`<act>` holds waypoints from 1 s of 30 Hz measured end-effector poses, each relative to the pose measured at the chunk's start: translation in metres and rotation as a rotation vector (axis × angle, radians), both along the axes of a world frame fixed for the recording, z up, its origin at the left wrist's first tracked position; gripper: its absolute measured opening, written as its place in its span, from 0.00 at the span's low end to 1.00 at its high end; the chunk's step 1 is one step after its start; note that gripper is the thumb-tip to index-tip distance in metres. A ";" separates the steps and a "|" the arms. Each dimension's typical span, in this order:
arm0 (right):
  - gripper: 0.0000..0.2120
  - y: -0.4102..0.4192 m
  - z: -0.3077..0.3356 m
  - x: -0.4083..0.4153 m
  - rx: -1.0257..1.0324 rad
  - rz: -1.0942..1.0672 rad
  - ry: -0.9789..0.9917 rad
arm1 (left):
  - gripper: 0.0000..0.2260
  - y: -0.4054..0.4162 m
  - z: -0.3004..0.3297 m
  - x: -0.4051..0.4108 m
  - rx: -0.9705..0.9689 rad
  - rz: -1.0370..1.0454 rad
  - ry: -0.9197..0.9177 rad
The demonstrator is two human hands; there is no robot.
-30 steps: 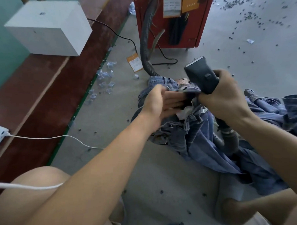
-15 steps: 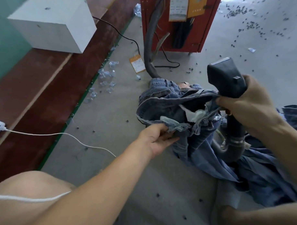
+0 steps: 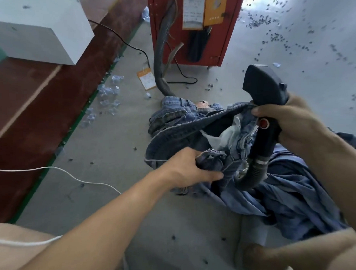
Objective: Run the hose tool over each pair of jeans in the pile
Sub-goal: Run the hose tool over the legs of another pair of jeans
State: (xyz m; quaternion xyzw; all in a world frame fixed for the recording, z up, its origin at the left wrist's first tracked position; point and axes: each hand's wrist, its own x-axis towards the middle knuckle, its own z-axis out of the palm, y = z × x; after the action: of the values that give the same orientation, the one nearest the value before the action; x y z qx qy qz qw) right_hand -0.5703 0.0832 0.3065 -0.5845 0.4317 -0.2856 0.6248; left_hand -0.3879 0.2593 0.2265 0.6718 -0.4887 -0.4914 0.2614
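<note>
Head view, looking down at a grey floor. Hidden or cut off: the far end of the jeans pile runs out of frame at 3 o'clock; the fingers of the left hand are buried in denim folds and cannot be counted; the nozzle face of the hose tool points away from the camera and is not visible. Small dark specks scattered over the floor at 1 o'clock are too small to identify.

Left forearm enters from 7 o'clock; its hand clutches a bunched fold of the held pair of jeans near centre. Right forearm enters from 4 o'clock; the right hand is wrapped around the tool's handle beside a red button, its fingertips also pinching the waistband edge against the handle.

The held pair is mid-blue denim, waistband stretched open between the hands, pale pocket lining showing inside. The tool's dark head stands upright at 2 o'clock; its corrugated hose loops below the handle. A red cabinet stands at 12 o'clock, a white box at 10 o'clock.
</note>
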 end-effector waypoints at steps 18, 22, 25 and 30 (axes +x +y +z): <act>0.16 -0.003 -0.014 -0.003 -0.155 0.057 0.319 | 0.05 -0.014 0.028 -0.061 -0.154 0.775 0.710; 0.20 0.009 0.005 -0.016 -0.318 0.055 0.467 | 0.11 -0.024 0.006 -0.045 -0.312 1.166 0.354; 0.15 0.030 0.027 -0.028 -0.396 0.210 0.646 | 0.10 -0.032 -0.005 -0.035 -0.370 1.227 0.274; 0.11 0.049 0.026 -0.016 -0.534 0.385 0.872 | 0.05 -0.043 -0.011 -0.035 -0.465 1.088 0.218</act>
State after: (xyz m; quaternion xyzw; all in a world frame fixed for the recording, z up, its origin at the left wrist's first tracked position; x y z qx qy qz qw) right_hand -0.5859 0.1326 0.3329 -0.8557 0.4482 0.0031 0.2587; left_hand -0.4230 0.2164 0.2153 0.6966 -0.1396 -0.2332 0.6640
